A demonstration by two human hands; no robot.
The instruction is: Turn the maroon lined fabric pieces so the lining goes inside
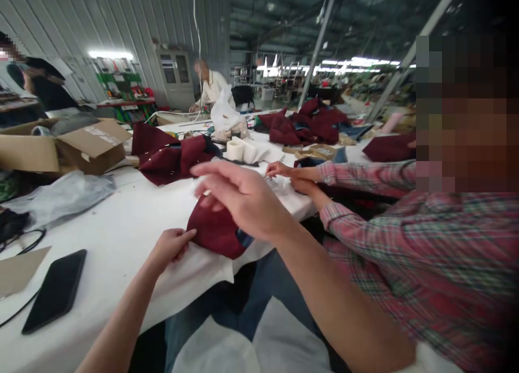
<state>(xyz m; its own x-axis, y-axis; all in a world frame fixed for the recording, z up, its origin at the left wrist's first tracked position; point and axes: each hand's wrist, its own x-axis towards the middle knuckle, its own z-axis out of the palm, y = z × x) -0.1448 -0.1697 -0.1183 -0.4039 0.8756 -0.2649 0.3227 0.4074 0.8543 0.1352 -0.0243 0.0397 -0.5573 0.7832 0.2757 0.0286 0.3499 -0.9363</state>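
A dark maroon cloth piece (214,230) with a blue patch at its lower edge lies on a white sheet at the table's near edge. My left hand (172,248) pinches its left edge. My right hand (239,197) is raised above the cloth, fingers apart, holding nothing. A co-worker's hands (294,177) in plaid sleeves work at a small clear plastic item (278,185) just beyond my right hand.
On the white table (117,238) lie a black phone (54,292), a cardboard box (91,146), a grey plastic bag (60,197), a white roll (239,150), and maroon cloth heaps (172,157) (304,127). A person stands at the far end.
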